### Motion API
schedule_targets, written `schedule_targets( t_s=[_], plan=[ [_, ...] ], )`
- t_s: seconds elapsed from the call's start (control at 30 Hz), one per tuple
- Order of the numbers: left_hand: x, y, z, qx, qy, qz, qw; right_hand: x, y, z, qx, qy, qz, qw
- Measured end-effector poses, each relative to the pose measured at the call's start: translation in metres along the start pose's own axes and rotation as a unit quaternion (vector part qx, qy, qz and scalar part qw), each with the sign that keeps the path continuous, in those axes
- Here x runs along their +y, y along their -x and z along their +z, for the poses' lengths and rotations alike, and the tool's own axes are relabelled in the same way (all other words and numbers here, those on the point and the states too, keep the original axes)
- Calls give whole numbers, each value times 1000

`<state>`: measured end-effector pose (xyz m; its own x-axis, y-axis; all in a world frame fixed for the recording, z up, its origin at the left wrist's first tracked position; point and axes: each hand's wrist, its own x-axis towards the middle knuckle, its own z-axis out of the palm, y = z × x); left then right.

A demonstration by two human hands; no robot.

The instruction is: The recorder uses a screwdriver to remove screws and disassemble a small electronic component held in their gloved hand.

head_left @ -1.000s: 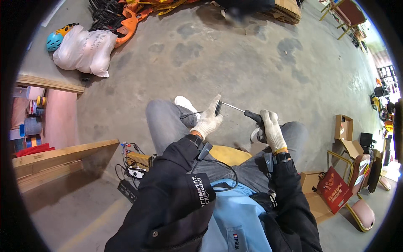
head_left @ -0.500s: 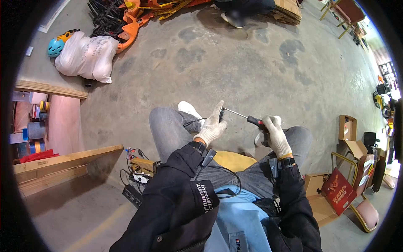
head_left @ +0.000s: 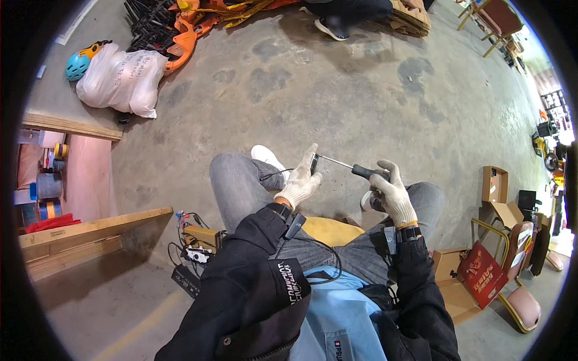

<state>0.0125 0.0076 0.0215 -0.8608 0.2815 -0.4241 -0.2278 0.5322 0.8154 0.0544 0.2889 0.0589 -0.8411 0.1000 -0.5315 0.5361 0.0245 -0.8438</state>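
My left hand point(head_left: 298, 185), in a white knit glove, is closed around a small black part point(head_left: 314, 162) with a dark cable point(head_left: 276, 175) running from it toward my left knee. In my right hand point(head_left: 394, 197), gloved the same way, is a screwdriver point(head_left: 362, 172) with a dark handle and a thin metal shaft. Its shaft points left, and the tip meets or nearly meets the black part's upper end. My right index finger is lifted off the handle while other fingers stay on it. What the part is exactly cannot be made out.
Beneath me is a yellow seat point(head_left: 331, 230). By my left side lie a yellow-and-black device with wires point(head_left: 200, 234) and a wooden board point(head_left: 96, 227). An open carton point(head_left: 454, 283) and a red box point(head_left: 483, 274) stand right. Ahead are a white sack point(head_left: 122, 81) and another person's shoe point(head_left: 331, 30).
My right fingers have loosened and shifted on the screwdriver handle, with the index finger now raised. The left hand keeps its hold on the black part. The whole view has shifted slightly.
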Motion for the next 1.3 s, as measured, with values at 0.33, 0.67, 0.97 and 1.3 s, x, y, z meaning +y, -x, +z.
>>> schedule_targets(
  t_s=[0.33, 0.67, 0.97, 1.3],
  plan=[
    [-30, -17, 19, 71, -64, 95, 991, -13, -3, -4, 9, 0, 40, 999],
    [-37, -13, 24, 67, -59, 86, 992, -1, 8, -4, 12, 2, -31, 999],
    [-7, -5, 14, 23, -70, -23, 997, -8, 13, 1, 48, -2, 19, 999],
    [-13, -5, 16, 33, -98, -5, 995, 1, -1, -9, 11, 43, 43, 998]
  ],
)
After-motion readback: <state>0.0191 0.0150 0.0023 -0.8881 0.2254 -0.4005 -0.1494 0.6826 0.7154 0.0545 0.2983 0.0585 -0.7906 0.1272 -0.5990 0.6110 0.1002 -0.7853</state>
